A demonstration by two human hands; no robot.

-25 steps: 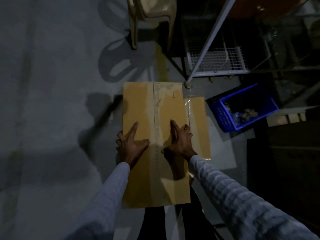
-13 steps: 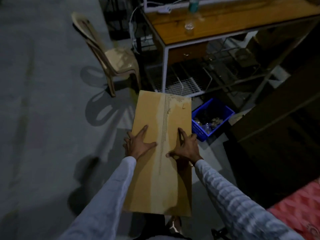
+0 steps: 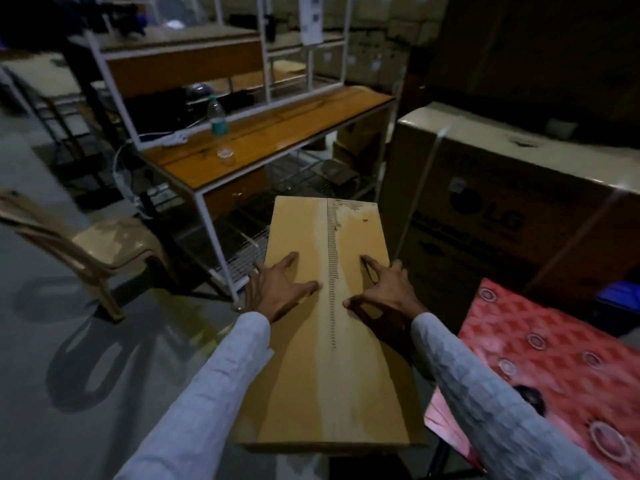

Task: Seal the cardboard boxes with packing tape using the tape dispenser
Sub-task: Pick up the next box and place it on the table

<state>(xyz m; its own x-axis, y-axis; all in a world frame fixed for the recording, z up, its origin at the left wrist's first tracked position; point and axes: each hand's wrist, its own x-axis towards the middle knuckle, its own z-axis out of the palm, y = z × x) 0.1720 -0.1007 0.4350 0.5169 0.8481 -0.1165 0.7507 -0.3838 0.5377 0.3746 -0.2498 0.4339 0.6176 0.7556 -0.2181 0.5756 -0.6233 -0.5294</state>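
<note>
Person is wearing long pale blue-grey sleeves, faint woven check showing on the right sleeve [image 3: 485,386], left sleeve [image 3: 207,386] looking plainer. Cuffs are ending at the wrists. Left hand [image 3: 277,292] and right hand [image 3: 388,292] are bare, no rings or watch showing.

Cardboard box [image 3: 322,341]: raised from low over the floor to about the height of the wooden bench [image 3: 277,133], now facing it. Left hand [image 3: 277,292] and right hand [image 3: 384,292]: spread wider apart on the lid, either side of the centre seam. Newly in view: large printed carton [image 3: 502,209]; red patterned cloth [image 3: 540,358].
</note>
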